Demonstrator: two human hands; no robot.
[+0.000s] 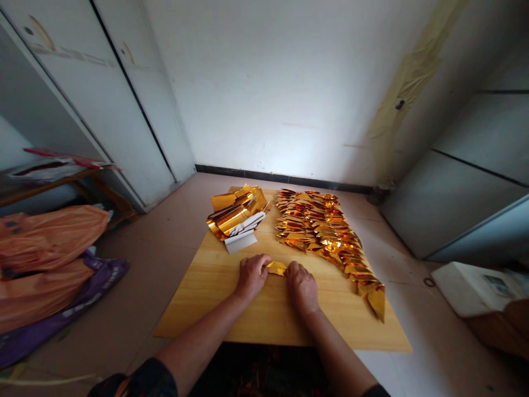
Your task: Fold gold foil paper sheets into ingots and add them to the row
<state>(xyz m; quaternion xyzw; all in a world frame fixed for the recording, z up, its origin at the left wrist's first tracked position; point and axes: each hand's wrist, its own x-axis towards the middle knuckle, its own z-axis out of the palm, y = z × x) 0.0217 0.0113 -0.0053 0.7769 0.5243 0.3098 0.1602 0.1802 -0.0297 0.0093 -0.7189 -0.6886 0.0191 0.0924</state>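
Between my two hands, near the middle of the wooden board (215, 309), is a small piece of gold foil paper (276, 268) with a folded look. My left hand (253, 274) pinches its left end, and my right hand (303, 284) closes on its right end. Behind my left hand lies a loose pile of gold foil sheets (237, 218), some showing their white backs. To the right, folded gold foil pieces (326, 226) are packed in overlapping rows, with one pointed piece at the near right end. My fingers hide both ends of the held paper.
White cabinets (119, 99) stand at the left and a grey cabinet (467, 182) at the right. Orange and purple bags (49, 264) sit on the floor at the left. A white box (475, 289) is on the right. A white wall (273, 82) rises behind the board.
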